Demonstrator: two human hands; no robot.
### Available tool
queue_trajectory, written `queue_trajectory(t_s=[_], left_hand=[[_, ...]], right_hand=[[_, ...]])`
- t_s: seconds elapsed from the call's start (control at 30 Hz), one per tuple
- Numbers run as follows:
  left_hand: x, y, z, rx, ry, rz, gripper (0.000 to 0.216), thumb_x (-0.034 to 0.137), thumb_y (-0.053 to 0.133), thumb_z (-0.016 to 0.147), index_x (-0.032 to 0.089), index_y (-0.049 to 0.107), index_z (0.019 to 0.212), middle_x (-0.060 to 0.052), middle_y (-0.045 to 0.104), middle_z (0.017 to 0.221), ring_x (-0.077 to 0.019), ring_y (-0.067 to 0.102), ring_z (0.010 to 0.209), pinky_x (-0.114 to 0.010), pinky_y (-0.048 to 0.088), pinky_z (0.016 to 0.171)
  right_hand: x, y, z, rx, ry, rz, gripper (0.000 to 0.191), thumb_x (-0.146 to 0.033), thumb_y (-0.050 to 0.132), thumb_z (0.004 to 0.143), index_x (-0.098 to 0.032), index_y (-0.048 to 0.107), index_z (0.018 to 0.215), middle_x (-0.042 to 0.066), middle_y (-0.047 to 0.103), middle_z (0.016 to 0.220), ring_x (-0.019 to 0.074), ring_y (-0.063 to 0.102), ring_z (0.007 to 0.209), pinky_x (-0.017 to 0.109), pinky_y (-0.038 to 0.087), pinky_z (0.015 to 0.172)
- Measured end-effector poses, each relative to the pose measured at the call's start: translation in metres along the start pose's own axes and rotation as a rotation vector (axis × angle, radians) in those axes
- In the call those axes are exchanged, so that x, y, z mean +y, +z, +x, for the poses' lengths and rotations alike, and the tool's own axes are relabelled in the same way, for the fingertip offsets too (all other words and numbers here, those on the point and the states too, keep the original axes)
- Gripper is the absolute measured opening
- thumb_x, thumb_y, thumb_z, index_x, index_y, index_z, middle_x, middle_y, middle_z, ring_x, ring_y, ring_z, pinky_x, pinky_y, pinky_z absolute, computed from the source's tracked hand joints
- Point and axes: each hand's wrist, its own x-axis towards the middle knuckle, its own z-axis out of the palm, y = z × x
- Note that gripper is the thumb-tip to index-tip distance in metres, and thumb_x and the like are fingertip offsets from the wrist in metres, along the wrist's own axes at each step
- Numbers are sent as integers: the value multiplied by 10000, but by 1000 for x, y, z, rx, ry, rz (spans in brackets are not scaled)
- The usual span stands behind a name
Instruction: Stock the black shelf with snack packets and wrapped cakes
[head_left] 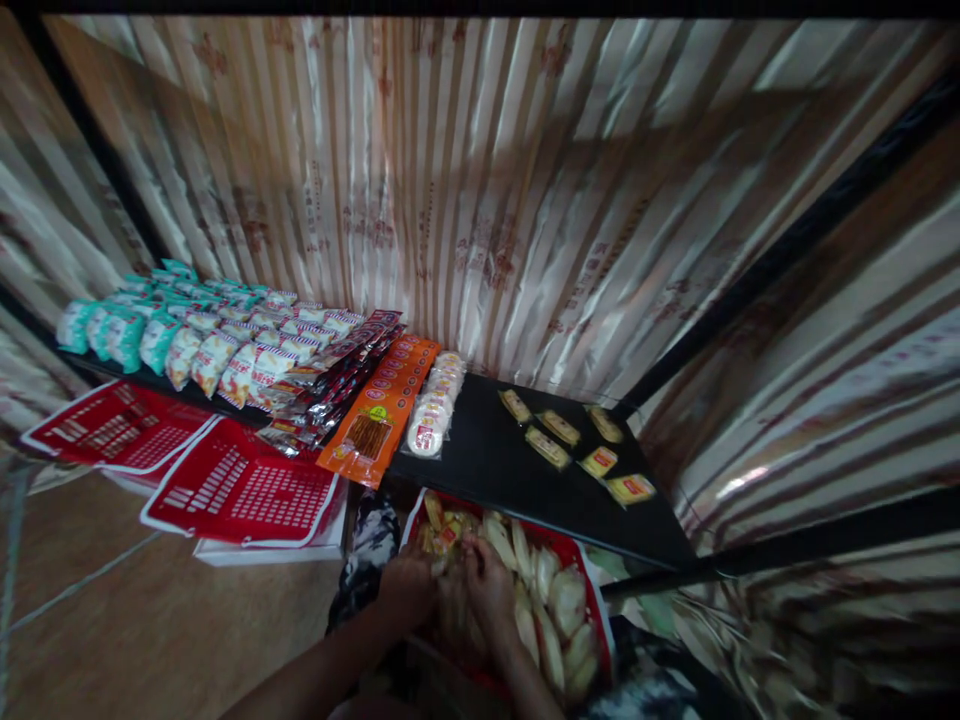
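curling inward over a red basket (596,600), two bare hands were close together; whether the left hand (409,590) or right hand (491,590) gripped anything was too dim to tell. small yellow packets (448,530) lay just beyond the fingertips, at the basket's far left, about equally near either hand. pale, elongated husk-like pieces (551,625) filled its right side, long axes mostly pointing away from the person. beyond, a black shelf (480,435) held yellow-wrapped snacks (547,447), an orange snack bag (382,410), round white packets (435,405) and puffy bags (202,350); behind hung striped curtains (480,150).
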Motion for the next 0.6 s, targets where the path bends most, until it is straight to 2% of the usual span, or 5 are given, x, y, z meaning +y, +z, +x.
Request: queue_trajectory(t_s=[0.13, 0.3, 0.4, 0.5, 0.6], left_hand=[[-4, 1, -4, 30, -36, -9, 179, 136, 505, 715, 153, 677, 760, -151, 672, 817, -293, 621, 866, -379, 439, 815], [8, -16, -8, 97, -67, -62, 232, 214, 454, 794, 173, 676, 851, -153, 674, 919, -283, 619, 899, -359, 423, 800], [15, -28, -6, 148, -144, -216, 224, 247, 470, 802, 200, 669, 895, -112, 685, 918, -251, 622, 876, -322, 416, 781], [18, -39, 0, 196, -230, -449, 161, 214, 532, 760, 204, 668, 846, -62, 692, 845, -205, 616, 829, -271, 408, 755], [20, -48, 5, 210, -263, -587, 122, 181, 540, 748, 170, 657, 782, -40, 676, 756, -166, 601, 737, -236, 407, 682]], right_hand=[[-11, -4, -8, -9, -29, 9, 300, -367, 391, 833, -215, 650, 820, 72, 712, 846, 200, 668, 784, 311, 520, 723], [-25, -9, -12, -24, -51, 46, 303, -348, 390, 833, -202, 655, 853, 76, 712, 868, 191, 664, 800, 302, 517, 752], [-32, -11, -13, -59, -81, 49, 308, -316, 382, 834, -197, 661, 886, 71, 710, 895, 187, 657, 834, 302, 514, 775], [-37, -12, -14, -83, -164, 18, 312, -264, 387, 829, -190, 662, 957, 71, 700, 946, 188, 640, 894, 311, 506, 811], [-39, -13, -15, -61, -275, -28, 341, -201, 404, 804, -194, 649, 1041, 78, 679, 1029, 198, 612, 974, 343, 488, 870]])
